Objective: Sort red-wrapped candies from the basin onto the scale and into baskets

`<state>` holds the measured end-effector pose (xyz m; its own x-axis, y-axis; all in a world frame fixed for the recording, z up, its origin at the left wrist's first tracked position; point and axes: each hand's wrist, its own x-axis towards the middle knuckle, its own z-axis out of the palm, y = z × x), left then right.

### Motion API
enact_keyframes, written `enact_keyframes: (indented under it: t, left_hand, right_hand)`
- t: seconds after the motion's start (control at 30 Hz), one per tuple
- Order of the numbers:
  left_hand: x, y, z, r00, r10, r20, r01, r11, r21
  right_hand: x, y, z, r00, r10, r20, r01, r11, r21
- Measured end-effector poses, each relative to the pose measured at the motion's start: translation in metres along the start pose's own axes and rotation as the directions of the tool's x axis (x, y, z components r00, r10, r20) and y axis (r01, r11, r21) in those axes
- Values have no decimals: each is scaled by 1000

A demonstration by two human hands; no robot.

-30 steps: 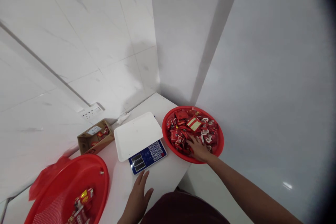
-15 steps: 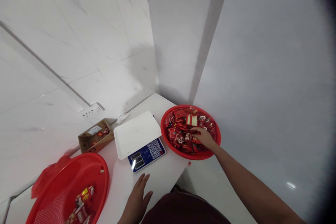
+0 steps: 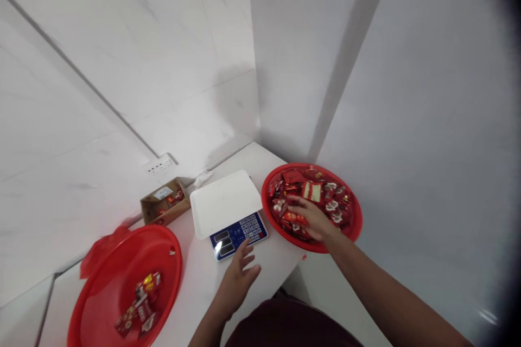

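My right hand reaches over a round red basket full of small wrapped snack packets. Its fingers are spread just over the packets at the basket's near left; whether they touch them I cannot tell. Among the packets lies a red-and-cream one. My left hand hovers, open, in front of the keypad of a digital scale and holds nothing. The scale's white pan bears no packets.
A larger red basket stands at the left with several packets in its bottom. Behind it are a red plastic bag and a cardboard box with a few packets. White walls meet behind the table.
My right hand's fingers have spread and moved left over the packets. My left hand has risen towards the scale's keypad. The whole view has shifted, so things sit further right.
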<state>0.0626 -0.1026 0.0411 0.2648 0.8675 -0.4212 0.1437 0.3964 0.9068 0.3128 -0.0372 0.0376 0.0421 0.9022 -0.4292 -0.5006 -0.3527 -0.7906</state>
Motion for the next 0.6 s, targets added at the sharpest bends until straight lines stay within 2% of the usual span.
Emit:
enact_keyframes:
  t: [0.07, 0.13, 0.23, 0.3, 0.4, 0.5, 0.6]
  left_hand:
    - [7, 15, 10, 999, -1, -49, -10, 975, -222]
    - [14, 26, 14, 999, -17, -47, -3, 919, -394]
    - [20, 32, 9, 995, -81, -57, 38, 846, -531]
    - [23, 30, -1, 987, -147, -72, 76, 800, -596]
    - [27, 27, -16, 975, -214, -64, 112, 717, -688]
    - [31, 27, -30, 976, -209, -55, 97, 653, -751]
    - [35, 26, -43, 963, -241, -123, 50, 604, -795]
  right_hand:
    - [-10, 17, 30, 983, 115, 141, -112, 993, -25]
    - [-18, 33, 55, 943, 211, 256, -199, 977, -73]
    - [-23, 48, 81, 892, 274, 359, -249, 962, -115]
    - [-20, 52, 91, 878, 291, 379, -267, 957, -117]
    - [-11, 56, 98, 876, 339, 344, -332, 940, -82]
    - [0, 58, 104, 878, 380, 292, -400, 916, 10]
    - [14, 61, 112, 870, 393, 298, -431, 900, 71]
